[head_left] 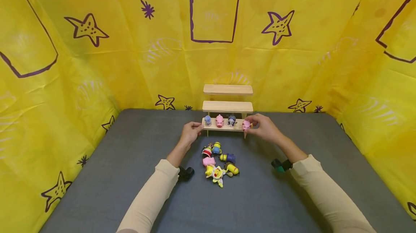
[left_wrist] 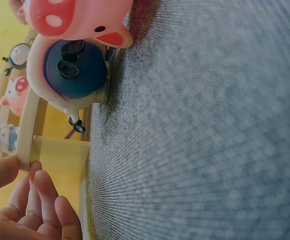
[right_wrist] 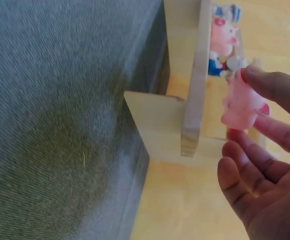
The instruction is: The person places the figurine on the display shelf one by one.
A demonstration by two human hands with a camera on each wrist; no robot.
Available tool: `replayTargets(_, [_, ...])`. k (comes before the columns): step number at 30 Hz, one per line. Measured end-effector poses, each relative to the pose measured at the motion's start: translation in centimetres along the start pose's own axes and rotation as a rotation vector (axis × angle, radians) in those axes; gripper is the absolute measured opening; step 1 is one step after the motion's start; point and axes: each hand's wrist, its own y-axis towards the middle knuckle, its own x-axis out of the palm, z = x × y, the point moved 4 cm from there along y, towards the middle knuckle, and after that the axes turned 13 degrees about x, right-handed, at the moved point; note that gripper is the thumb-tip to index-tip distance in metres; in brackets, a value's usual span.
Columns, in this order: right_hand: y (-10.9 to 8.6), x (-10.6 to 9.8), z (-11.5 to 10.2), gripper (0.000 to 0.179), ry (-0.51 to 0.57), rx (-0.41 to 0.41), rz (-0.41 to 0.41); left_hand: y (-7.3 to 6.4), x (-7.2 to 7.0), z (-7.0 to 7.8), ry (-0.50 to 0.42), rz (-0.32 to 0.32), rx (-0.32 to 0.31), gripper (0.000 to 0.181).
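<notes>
A three-tier wooden stand [head_left: 224, 129] holds a row of small figurines on its lowest step. My left hand [head_left: 191, 132] pinches the left end of that step between thumb and fingers, as the left wrist view shows close up. At the step's right end, my right hand [head_left: 264, 129] holds a pink pig figurine [right_wrist: 241, 102] between thumb and fingers. Left of it along the step are a dark blue-grey figurine [head_left: 231, 120], another pink pig [head_left: 219, 121] and a light blue figurine [head_left: 208, 120].
In front of the stand, several figurines lie in a loose cluster on the grey cloth: a pink one [head_left: 209, 161], a blue-and-yellow one [head_left: 216, 148] and a yellow-and-white one [head_left: 217, 173] among them. Behind the stand's upper boards [head_left: 227, 106] hangs a yellow patterned curtain [head_left: 162, 74].
</notes>
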Motion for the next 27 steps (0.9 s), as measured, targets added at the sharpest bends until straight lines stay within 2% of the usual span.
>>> replayTargets(6, [0.8,0.0,0.4,0.043,-0.019,0.032,-0.014,-0.1,0.0,-0.1,-0.009,-0.001,0.008,0.026])
replayTargets(12, [1.6,0.5,0.8,0.039,-0.029,0.035,-0.014,0.1,0.0,0.0,-0.008,-0.006,-0.006,0.027])
replayTargets(27, [1.8,1.2,1.4,0.039,-0.023,0.058,0.027,0.3,0.0,0.0,-0.008,-0.011,0.007,0.026])
